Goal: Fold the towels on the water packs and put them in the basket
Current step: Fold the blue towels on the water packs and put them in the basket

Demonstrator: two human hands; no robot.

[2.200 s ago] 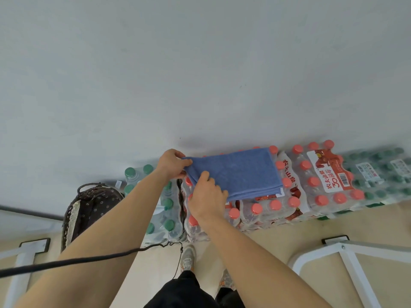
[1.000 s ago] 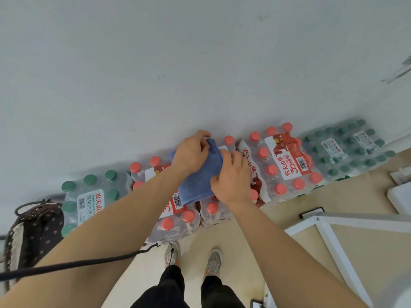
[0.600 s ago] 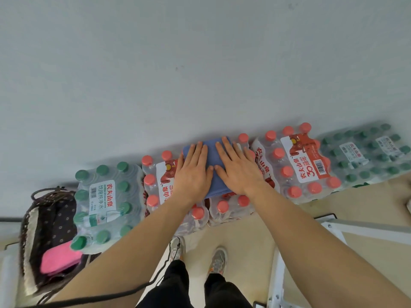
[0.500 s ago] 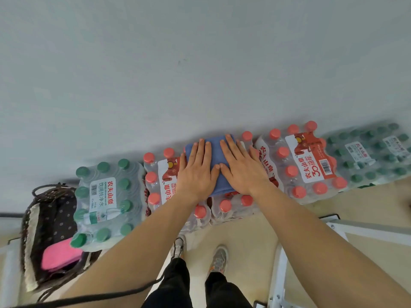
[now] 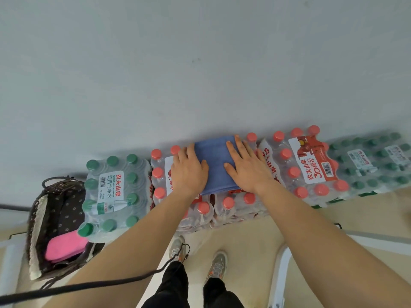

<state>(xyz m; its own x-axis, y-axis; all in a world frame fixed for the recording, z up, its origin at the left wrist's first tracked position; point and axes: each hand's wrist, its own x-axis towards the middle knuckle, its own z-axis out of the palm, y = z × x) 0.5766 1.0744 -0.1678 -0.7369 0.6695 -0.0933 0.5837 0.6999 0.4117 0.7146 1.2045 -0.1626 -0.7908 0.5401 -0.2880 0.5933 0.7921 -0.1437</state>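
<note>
A folded blue towel point(image 5: 215, 163) lies flat on a red-capped water pack point(image 5: 160, 174) against the wall. My left hand point(image 5: 188, 171) presses palm-down on the towel's left edge, fingers apart. Over the towel's right edge my right hand point(image 5: 245, 166) lies flat in the same way. Neither hand grips the cloth. At the far left on the floor stands a dark dotted basket point(image 5: 52, 203), and a folded pink towel point(image 5: 66, 246) lies inside it.
A green-capped water pack point(image 5: 112, 192) sits between the basket and the towel's pack. More red-capped packs point(image 5: 309, 163) and green-capped packs point(image 5: 375, 163) run to the right. A white frame point(image 5: 278, 274) stands at lower right. A black cable point(image 5: 89, 285) crosses my left arm.
The towel was folded in half again, from wide to a narrow rectangle. Since half a second ago my flat hands have slid apart toward its left and right edges.
</note>
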